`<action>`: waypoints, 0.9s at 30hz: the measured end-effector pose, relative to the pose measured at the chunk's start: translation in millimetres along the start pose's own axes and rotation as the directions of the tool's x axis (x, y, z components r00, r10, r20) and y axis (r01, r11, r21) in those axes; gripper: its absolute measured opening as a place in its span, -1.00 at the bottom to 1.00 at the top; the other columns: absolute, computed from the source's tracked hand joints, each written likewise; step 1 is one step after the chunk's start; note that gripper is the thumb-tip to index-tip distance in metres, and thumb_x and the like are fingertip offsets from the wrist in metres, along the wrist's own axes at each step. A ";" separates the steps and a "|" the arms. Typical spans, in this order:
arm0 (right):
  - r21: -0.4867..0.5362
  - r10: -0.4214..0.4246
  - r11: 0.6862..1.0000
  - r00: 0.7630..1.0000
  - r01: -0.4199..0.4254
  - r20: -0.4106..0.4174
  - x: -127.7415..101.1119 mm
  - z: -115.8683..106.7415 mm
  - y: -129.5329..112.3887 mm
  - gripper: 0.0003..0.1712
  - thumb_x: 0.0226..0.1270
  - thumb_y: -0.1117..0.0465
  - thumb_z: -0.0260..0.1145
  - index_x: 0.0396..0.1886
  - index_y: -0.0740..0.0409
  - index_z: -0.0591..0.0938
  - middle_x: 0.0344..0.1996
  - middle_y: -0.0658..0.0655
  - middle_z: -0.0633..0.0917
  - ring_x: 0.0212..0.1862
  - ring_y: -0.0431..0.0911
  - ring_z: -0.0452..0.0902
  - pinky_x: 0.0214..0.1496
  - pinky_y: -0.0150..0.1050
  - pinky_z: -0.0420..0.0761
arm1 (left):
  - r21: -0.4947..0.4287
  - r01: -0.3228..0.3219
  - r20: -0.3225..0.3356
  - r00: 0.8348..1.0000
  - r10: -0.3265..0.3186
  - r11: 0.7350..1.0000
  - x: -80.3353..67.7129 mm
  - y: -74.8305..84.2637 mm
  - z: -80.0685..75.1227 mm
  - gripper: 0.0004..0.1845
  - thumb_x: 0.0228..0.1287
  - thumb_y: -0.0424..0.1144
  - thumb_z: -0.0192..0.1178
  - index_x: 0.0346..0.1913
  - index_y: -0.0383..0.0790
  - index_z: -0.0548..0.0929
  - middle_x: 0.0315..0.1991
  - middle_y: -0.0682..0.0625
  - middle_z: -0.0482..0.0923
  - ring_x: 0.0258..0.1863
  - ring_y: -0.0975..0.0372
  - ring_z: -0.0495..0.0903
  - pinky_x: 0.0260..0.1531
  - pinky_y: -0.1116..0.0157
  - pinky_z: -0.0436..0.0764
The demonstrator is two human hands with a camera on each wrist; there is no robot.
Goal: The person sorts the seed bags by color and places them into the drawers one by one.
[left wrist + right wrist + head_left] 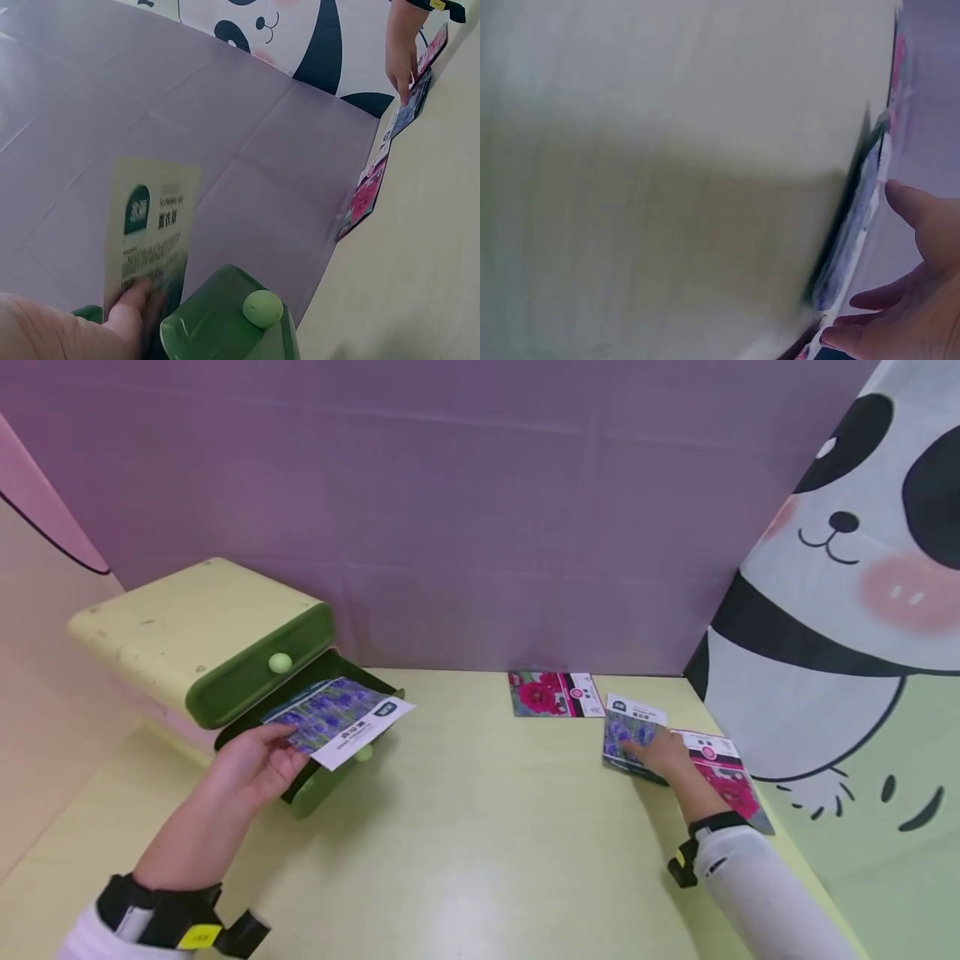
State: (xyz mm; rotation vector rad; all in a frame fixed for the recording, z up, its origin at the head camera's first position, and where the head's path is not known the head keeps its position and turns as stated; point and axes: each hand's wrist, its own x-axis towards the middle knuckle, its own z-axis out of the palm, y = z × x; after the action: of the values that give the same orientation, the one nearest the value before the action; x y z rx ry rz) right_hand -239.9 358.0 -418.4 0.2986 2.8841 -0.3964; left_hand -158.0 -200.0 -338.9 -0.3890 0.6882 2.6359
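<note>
My left hand [258,768] pinches a flat seed packet [333,714] printed with purple flowers, its white end pointing right. It is held over the pulled-out lower drawer [315,793] of a small chest; the left wrist view shows the printed back of this packet [154,225]. Far to the right, my right hand [663,753] is at a second purple-flower packet [626,727], thumb and fingers spread apart in the right wrist view. Whether they press on the packet [847,232] is hard to tell. Partly under that hand lies a pink-flower packet [723,777].
Another pink-flower packet [555,695] lies at the table's back edge against a purple backdrop [465,527]. The cream chest [195,618] stands at the left, its upper green drawer [262,664] closed. A panda-printed sheet [825,693] borders the right side of the table [480,827].
</note>
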 end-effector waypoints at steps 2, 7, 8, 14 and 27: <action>-0.042 0.004 0.999 1.000 -0.004 0.007 0.9 0.8 1.8 0.02 0.42 -0.16 0.03 0.20 0.86 0.11 0.17 0.80 0.20 0.27 0.56 0.13 0.38 0.26 0.25 | -0.026 -0.008 -0.030 1.000 0.007 1.000 2.5 2.2 -1.2 -0.82 0.53 -0.43 -0.34 -0.01 -0.35 0.30 -0.30 -0.24 0.64 -0.27 0.05 0.72 -0.04 0.28 0.68; -0.162 0.024 0.987 1.000 -0.023 0.004 3.1 2.3 1.0 0.01 0.44 -0.20 -0.02 0.11 0.88 0.23 0.12 0.78 0.30 0.23 0.52 0.22 0.35 0.20 0.30 | -0.100 -0.004 -0.093 0.996 -0.005 0.995 8.5 8.3 -6.6 -0.75 0.55 -0.40 -0.36 0.17 -0.21 0.21 -0.31 -0.24 0.63 -0.26 0.06 0.69 0.10 0.33 0.60; -0.183 0.032 0.983 0.999 -0.030 0.007 4.0 2.7 0.4 0.01 0.44 -0.21 -0.04 0.11 0.89 0.23 0.12 0.79 0.29 0.24 0.53 0.21 0.36 0.21 0.28 | -0.113 0.001 -0.092 0.996 -0.011 0.994 9.9 9.6 -8.0 -0.73 0.55 -0.39 -0.36 0.20 -0.18 0.19 -0.31 -0.24 0.62 -0.24 0.07 0.69 0.15 0.35 0.56; -0.240 0.051 0.970 0.998 -0.041 0.038 7.5 5.3 -0.8 0.01 0.47 -0.23 -0.11 0.13 0.86 0.26 0.19 0.80 0.23 0.32 0.58 0.06 0.42 0.27 0.15 | -0.209 0.021 -0.128 0.991 -0.048 0.978 19.5 19.9 -14.6 -0.50 0.58 -0.29 -0.41 0.45 0.19 -0.08 -0.24 -0.19 0.55 0.37 0.41 0.22 0.41 0.45 0.11; -0.264 0.037 0.964 0.998 -0.023 0.049 8.3 1.9 -3.0 0.10 0.36 -0.33 0.02 0.15 0.81 0.28 0.16 0.69 0.37 0.28 0.49 0.21 0.41 0.21 0.21 | -0.230 0.008 -0.243 0.968 -0.065 0.973 23.1 35.2 -11.4 -0.41 0.58 -0.24 -0.41 0.50 0.27 -0.29 0.36 0.24 0.16 0.46 0.51 -0.10 0.44 0.46 0.00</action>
State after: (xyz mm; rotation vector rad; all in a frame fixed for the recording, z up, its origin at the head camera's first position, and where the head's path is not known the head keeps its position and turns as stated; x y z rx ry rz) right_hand -248.2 356.0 -421.5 0.2798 2.8305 -0.0131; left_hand -191.8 -227.3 -342.3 -0.8023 0.4456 2.6631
